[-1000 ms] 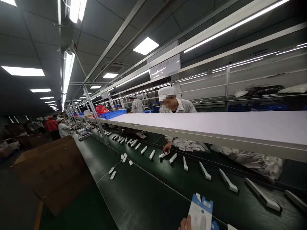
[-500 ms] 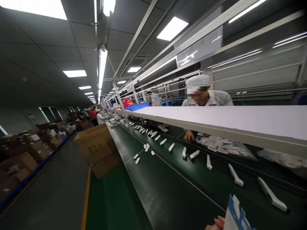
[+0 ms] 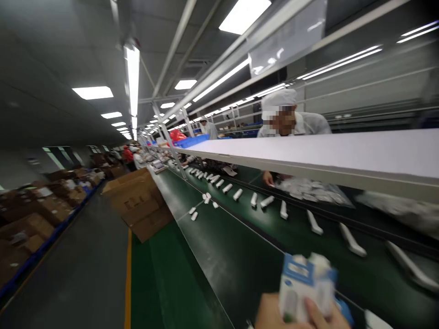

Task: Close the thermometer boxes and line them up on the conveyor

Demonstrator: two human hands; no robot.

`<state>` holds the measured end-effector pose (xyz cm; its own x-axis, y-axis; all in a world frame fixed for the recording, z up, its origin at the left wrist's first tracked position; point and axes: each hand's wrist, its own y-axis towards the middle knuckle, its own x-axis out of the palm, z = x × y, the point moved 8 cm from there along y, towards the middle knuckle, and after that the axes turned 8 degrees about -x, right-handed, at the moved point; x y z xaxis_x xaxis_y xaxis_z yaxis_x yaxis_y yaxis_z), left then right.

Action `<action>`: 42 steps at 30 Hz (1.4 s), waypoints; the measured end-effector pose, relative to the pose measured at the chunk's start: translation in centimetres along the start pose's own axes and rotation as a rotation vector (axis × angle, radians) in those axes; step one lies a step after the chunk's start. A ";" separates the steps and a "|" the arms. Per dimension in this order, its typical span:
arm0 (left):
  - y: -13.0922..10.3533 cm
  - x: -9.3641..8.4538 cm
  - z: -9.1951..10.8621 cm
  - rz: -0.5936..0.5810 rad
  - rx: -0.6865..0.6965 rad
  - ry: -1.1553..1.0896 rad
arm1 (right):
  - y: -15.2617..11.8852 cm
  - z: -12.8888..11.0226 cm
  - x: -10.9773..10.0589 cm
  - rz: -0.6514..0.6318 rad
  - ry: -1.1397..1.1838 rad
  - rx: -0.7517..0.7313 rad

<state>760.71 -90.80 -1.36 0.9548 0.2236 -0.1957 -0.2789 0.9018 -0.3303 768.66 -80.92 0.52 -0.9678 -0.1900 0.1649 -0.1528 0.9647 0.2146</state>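
Near the bottom right, my left hand [image 3: 269, 313] grips the left side of a small blue and white box [image 3: 305, 288]. My right hand [image 3: 324, 317] holds the same box from below and the right, a finger across its front. White pieces poke out at the box's top. Beyond it, a row of white curved plastic parts [image 3: 313, 222] lies along the green conveyor [image 3: 236, 256]. Several small white pieces [image 3: 206, 197] rest on the nearer green surface. Motion blurs both hands and the box.
A white shelf [image 3: 308, 148] runs above the belt. Behind it a person in a white cap [image 3: 279, 98] leans in, a hand near a plastic bag of white parts [image 3: 312, 189]. A large cardboard box [image 3: 137, 201] stands at the left, with more cartons [image 3: 51, 201] beyond the aisle.
The blue and white box has come further into view, moving left and up, with both hands now showing on it. The view has shifted, and the other person's hand is nearer the plastic bag.
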 end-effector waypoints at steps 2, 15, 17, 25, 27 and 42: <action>-0.2 0.3 0.7 0.063 0.129 0.136 | -2.6 0.4 -2.2 0.038 0.037 0.050; -0.6 3.4 2.1 0.131 0.706 0.584 | -5.0 -2.6 -4.2 0.276 0.304 -0.030; -0.3 3.8 2.2 0.042 0.696 0.532 | -5.1 -2.9 -5.4 0.312 0.253 -0.071; 0.5 5.7 4.7 -0.541 0.357 -0.157 | -6.1 -5.5 -7.6 0.209 -0.063 -0.330; 0.4 6.9 5.5 -0.609 0.264 -0.210 | -6.6 -5.6 -8.3 0.250 -0.129 -0.360; -0.5 9.0 6.6 -0.458 0.400 -0.312 | -7.7 -6.4 -12.0 0.491 -0.166 -0.472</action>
<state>770.18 -86.81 3.15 0.9690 -0.1712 0.1779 0.1626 0.9847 0.0620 782.72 -87.20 3.06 -0.9260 0.3146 0.2086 0.3770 0.7420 0.5544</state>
